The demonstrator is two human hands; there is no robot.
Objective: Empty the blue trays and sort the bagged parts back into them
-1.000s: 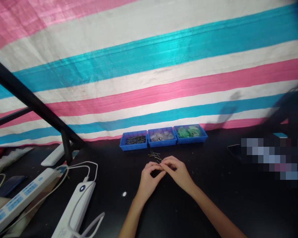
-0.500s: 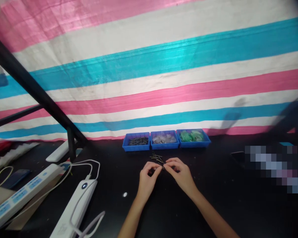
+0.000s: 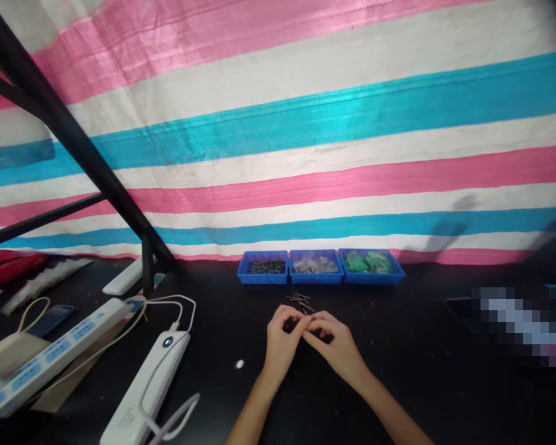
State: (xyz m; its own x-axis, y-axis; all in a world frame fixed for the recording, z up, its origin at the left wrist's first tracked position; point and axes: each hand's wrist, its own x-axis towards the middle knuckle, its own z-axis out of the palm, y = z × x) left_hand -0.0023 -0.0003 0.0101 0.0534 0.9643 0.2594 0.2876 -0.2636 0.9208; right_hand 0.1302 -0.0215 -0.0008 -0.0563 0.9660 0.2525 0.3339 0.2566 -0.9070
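Pins (image 3: 300, 299), slender, straight, in a jumble

The trays (image 3: 317, 279) are blue, the table (image 3: 408, 352) black, the sheet (image 3: 306, 139) striped pink, white, turquoise.

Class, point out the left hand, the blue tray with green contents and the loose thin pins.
Left hand (image 3: 280, 345): head view, back of hand.
Blue tray with green contents (image 3: 374, 279): head view, front wall.
Loose thin pins (image 3: 301, 300): head view, pile's middle.

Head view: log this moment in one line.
left hand, right hand: touching | held item: too small to tell | rods: loose pile just beyond hands | trays: three in a row, farther back
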